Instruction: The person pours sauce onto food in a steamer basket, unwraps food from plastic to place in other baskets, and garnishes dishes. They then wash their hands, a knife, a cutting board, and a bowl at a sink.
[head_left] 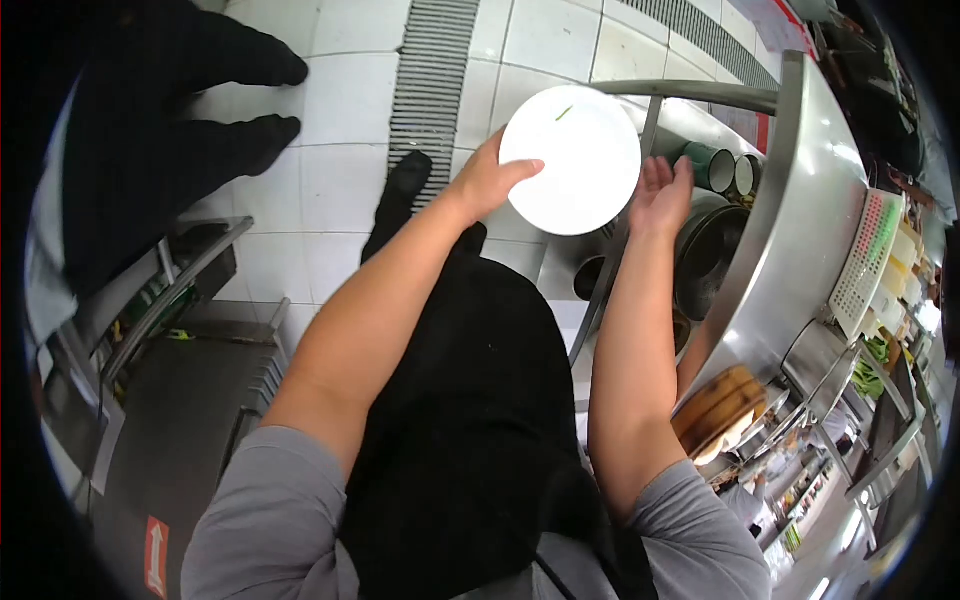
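Note:
A round white plate is held out in front of me over the tiled floor, with a thin green strip lying near its far edge. My left hand grips the plate's left side, its thumb on the upper face and the other fingers hidden underneath. Just beyond the right rim is my right hand, palm up with the fingers spread and nothing in it. Whether its fingertips touch the rim is hard to tell.
A steel counter runs along my right, with pots and green cups on a shelf below. Farther right are a wooden board and a white basket. Another person's dark-clothed legs are at the upper left.

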